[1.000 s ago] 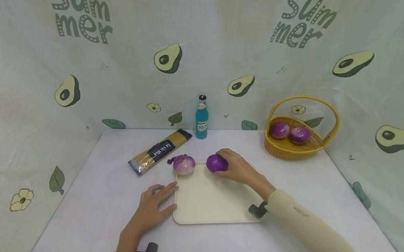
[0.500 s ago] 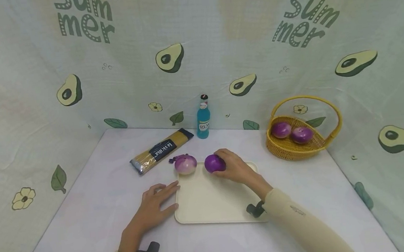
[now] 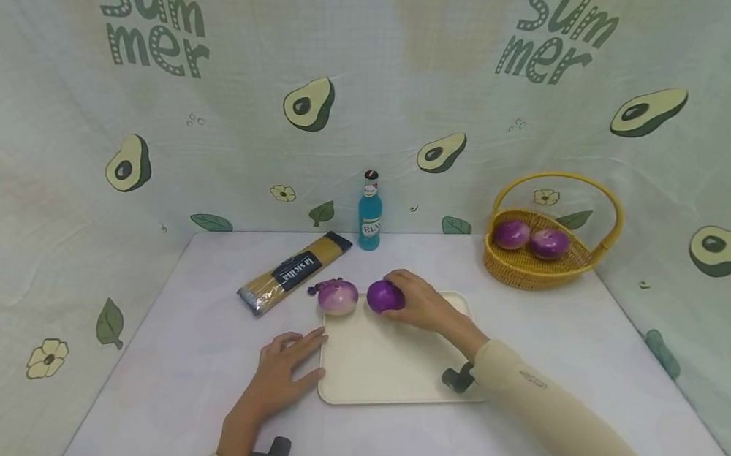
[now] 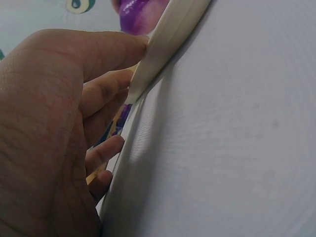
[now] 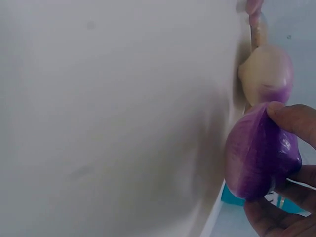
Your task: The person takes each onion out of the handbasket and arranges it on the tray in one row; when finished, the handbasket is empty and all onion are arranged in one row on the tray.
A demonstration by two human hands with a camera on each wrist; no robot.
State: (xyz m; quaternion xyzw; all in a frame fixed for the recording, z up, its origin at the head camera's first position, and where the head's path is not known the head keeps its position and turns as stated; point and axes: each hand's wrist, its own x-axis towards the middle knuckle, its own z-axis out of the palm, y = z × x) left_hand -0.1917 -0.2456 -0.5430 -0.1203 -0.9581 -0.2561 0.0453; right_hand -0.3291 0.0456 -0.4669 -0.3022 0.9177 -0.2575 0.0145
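Note:
My right hand (image 3: 417, 302) holds a purple onion (image 3: 384, 297) over the back part of a cream tray (image 3: 391, 358). In the right wrist view, the thumb and curled fingers stand around this onion (image 5: 259, 153). A paler purple-and-white onion (image 3: 338, 298) sits at the tray's back left corner, close to the held one. At the tray's left edge, my left hand (image 3: 280, 374) lies with its fingers extended, touching the rim. The left wrist view has the thumb and a finger of that hand (image 4: 54, 98) against the tray's rim (image 4: 163, 47).
A yellow wicker basket (image 3: 529, 280) with two purple onions stands at the back right. Behind the tray are a blue bottle (image 3: 370, 222) and a pack of spaghetti (image 3: 295, 271). A small dark purple item (image 3: 318, 287) lies by the paler onion. Patterned cloth walls enclose the table.
My right hand has shifted slightly left with the onion, nearer the paler one. The left hand stays at the tray's edge. The head view has turned a little.

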